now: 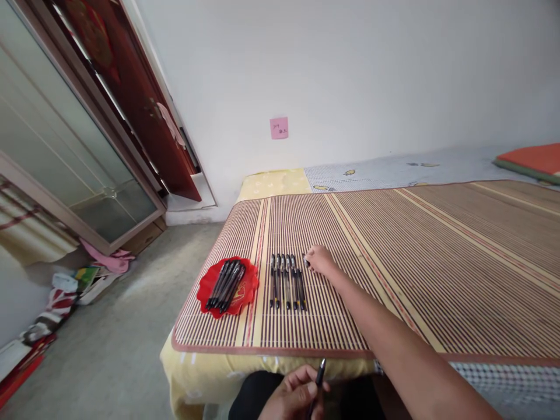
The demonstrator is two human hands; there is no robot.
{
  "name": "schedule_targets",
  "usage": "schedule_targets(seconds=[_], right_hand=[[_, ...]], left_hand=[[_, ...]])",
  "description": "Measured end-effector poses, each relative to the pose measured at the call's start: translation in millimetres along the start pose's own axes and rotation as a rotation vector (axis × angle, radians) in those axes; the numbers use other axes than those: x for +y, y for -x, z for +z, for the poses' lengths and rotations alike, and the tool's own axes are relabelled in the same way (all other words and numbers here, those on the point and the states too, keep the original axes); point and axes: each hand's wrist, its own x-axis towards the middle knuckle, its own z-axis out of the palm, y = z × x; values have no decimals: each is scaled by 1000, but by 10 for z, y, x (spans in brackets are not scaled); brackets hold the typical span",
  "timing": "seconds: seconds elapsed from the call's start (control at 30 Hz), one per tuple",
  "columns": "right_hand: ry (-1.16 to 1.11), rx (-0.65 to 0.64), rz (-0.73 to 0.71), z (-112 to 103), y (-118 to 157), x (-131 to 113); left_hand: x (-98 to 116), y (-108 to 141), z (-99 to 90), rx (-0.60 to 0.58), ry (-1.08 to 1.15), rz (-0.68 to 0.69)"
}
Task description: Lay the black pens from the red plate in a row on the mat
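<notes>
Low at the mat's front edge, my left hand (294, 392) is closed around a black pen (321, 371), its bare tip pointing up. My right hand (320, 259) reaches over the mat, its fingers pinching a small dark piece that looks like a pen cap (305, 262); the fingers partly hide it. Just left of that hand, several black-and-clear pens (287, 283) lie side by side in a row. Farther left, a red scalloped plate (252, 282) holds a pile of dark pens (224, 286).
The striped bamboo mat (371, 251) covers the bed, over a yellow sheet (205, 364). A pink note (279, 128) is stuck to the white wall. Folded orange cloth (531, 160) lies at the far right. Glass door (74, 134) and floor clutter stand left.
</notes>
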Motion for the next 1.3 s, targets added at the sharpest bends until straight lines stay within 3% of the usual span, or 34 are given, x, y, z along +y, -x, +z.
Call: schedule_targets(seconds=[0.33,0.8,1.07,1.2,1.3], right_hand=[[-10,-22,-64,5,34,-96],[73,-10,-118,52,-1,-89],[142,11,-155,19,60,-102],[198,40,-253,-41,130,-173],[230,-17,-389,-63,156,-241]], left_hand=[[45,2,40,11,-24,-24],[118,28,173,122,-51,-57],[36,26,114,153,-30,-44],[24,29,92,145,-13,-62],[26,29,97,145,-9,-77]])
